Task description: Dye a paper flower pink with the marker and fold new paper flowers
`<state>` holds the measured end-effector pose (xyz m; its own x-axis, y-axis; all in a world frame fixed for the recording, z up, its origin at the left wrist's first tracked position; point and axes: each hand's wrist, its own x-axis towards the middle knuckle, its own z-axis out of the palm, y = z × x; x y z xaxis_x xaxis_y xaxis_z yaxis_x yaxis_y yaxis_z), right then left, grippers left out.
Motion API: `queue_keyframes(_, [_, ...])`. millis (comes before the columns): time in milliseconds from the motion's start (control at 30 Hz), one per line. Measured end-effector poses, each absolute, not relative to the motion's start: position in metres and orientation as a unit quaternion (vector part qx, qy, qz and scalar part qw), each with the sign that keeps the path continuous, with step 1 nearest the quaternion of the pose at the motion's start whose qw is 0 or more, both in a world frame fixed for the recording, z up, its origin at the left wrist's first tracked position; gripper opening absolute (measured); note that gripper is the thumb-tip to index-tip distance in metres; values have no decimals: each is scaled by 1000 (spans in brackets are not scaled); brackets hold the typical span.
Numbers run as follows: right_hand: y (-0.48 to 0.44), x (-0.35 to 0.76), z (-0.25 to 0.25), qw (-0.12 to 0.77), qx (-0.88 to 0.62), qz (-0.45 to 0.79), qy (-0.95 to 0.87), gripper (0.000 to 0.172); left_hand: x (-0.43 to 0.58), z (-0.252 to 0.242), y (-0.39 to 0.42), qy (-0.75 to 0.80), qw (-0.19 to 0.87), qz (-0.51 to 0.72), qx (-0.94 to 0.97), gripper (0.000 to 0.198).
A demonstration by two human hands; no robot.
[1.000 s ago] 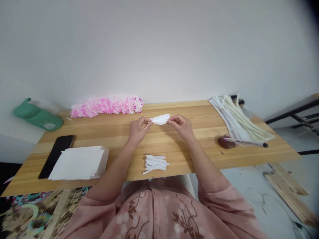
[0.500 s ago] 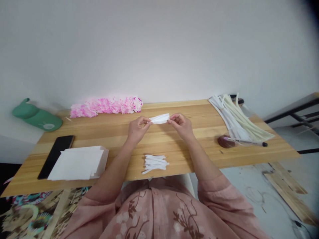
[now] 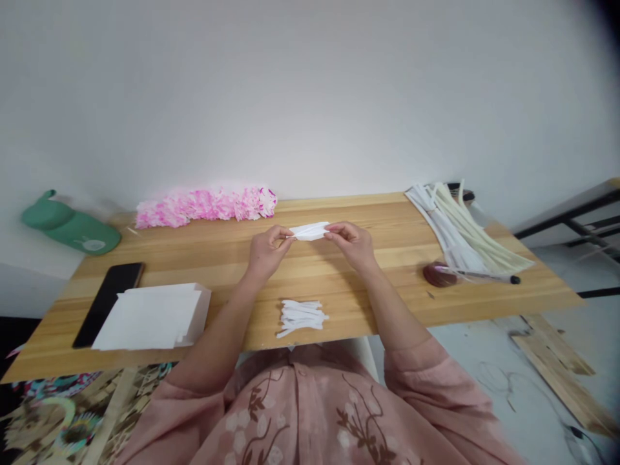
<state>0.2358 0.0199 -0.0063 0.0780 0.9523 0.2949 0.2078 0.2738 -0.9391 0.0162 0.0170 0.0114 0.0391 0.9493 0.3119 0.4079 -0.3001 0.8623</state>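
A small folded white paper piece [image 3: 310, 231] is held level above the wooden table [image 3: 310, 274]. My left hand [image 3: 270, 250] pinches its left end between thumb and fingers. At its right end, my right hand [image 3: 352, 243] has the paper pinched the same way. Nearer to me, between my forearms, lies a small pile of white twisted strips [image 3: 301, 316]. A stack of white paper [image 3: 148, 318] is at the left, beside my left forearm.
A black phone [image 3: 109, 303] and a green bottle [image 3: 72, 223] are at the left. Pink-and-white ruffled paper [image 3: 208, 206] lies along the wall. White and cream strips [image 3: 465, 232], a dark red round item [image 3: 440, 274] and a pen [image 3: 501, 278] are at the right.
The white paper between my hands looks slightly more spread and flatter, and my right fingers have shifted a little on it. Both hands keep nearly the same place.
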Motion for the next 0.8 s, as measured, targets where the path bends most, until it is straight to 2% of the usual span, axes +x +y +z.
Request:
queue_keyframes(200, [19, 235, -5, 549, -494, 313, -597, 17, 18, 13, 15, 519, 295, 457, 659, 9])
queue_keyframes(500, [18, 236, -5, 533, -516, 297, -602, 20, 18, 5, 20, 522, 315, 455, 650, 9])
queue_keyframes(733, [20, 236, -5, 539, -493, 346, -589, 47, 18, 7, 19, 525, 316, 445, 653, 8])
queue_keyframes(800, [21, 237, -5, 537, -493, 348, -590, 49, 17, 7, 19, 525, 315, 445, 654, 7])
